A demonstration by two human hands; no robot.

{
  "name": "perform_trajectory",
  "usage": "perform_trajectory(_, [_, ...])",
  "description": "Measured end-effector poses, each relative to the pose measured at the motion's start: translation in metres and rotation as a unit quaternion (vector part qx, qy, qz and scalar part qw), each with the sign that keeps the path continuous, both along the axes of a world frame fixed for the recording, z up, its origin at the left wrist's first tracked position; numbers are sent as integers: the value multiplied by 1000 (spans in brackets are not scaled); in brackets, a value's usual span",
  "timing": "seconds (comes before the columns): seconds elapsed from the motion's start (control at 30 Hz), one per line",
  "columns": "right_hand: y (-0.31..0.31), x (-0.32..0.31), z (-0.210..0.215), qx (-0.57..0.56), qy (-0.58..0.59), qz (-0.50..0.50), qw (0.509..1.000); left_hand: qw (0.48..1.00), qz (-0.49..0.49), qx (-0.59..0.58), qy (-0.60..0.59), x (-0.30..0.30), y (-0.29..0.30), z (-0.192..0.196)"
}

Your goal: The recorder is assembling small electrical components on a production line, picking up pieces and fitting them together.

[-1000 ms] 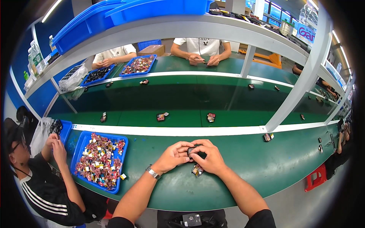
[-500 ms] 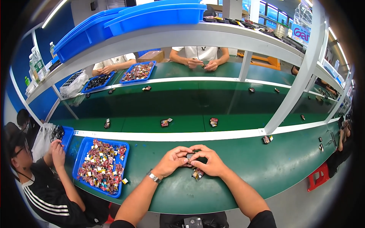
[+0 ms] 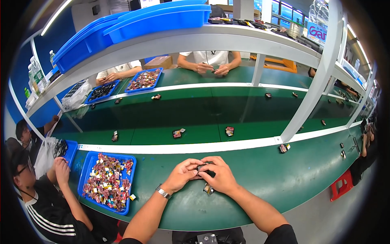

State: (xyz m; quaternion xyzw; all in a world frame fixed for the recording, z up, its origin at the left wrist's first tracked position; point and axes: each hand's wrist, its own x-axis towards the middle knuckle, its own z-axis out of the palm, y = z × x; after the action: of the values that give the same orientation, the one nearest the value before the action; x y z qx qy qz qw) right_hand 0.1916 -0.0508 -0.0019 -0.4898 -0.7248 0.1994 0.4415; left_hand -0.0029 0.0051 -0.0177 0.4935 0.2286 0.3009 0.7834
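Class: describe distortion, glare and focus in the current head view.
Head view: the white rail bows, corners go black; head view: pale glare on the green table; head view: left hand and right hand cover too much of the dark part to judge focus.

A small dark part [image 3: 200,167] is held between the left hand [image 3: 180,177] and the right hand [image 3: 219,175] over a green table [image 3: 252,175], its outline partly hidden by the fingers. A small assembly [image 3: 208,189] is seen just below the right hand. A blue tray [image 3: 88,166], heaped with reddish, white and yellow pieces [image 3: 107,181], is set to the left, near a co-worker [image 3: 50,211]. Beyond a white rail [image 3: 183,148], more assemblies [image 3: 177,133] are spread out, and blue bins [image 3: 154,26] are stacked on a shelf [image 3: 162,44].
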Motion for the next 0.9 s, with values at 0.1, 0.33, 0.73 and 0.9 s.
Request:
perform_trajectory(0.1, [-3, -2, 3, -24, 18, 9, 1000, 1000, 1, 0, 2, 0, 0, 0])
perform_trajectory(0.33, [-2, -3, -2, 8, 23, 3, 1000, 1000, 20, -10, -7, 1, -1, 0])
perform_trajectory(0.73, [-3, -6, 3, -1, 43, 16, 999, 999, 31, 15, -22, 1, -1, -6])
perform_trajectory(0.9, [-5, -10, 11, 85, -4, -14, 996, 998, 43, 6, -55, 3, -1, -8])
